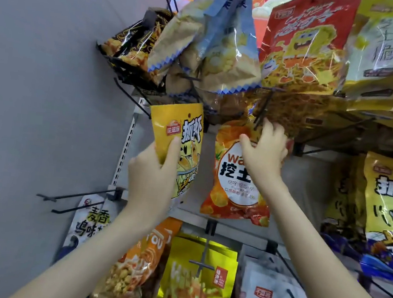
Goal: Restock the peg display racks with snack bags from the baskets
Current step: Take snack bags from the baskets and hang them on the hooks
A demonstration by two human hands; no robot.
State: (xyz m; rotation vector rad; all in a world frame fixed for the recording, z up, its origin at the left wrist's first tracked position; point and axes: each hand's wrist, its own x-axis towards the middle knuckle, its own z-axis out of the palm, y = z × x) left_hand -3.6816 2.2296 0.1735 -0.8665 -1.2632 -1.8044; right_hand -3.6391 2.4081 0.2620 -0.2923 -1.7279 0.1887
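Two limbs observed. The left hand (154, 168) and right hand (265, 153) are bare. The left forearm (97, 247) and right forearm (313, 246) are uncovered along their full visible length.

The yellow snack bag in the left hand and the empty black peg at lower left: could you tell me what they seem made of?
The yellow snack bag looks like glossy printed plastic film, smooth with soft sheen and a punched hang hole. The empty black peg looks like thin, straight metal wire, probably painted black.

Two hands (152, 168) (264, 153) (two held bags (182, 132) (231, 176))
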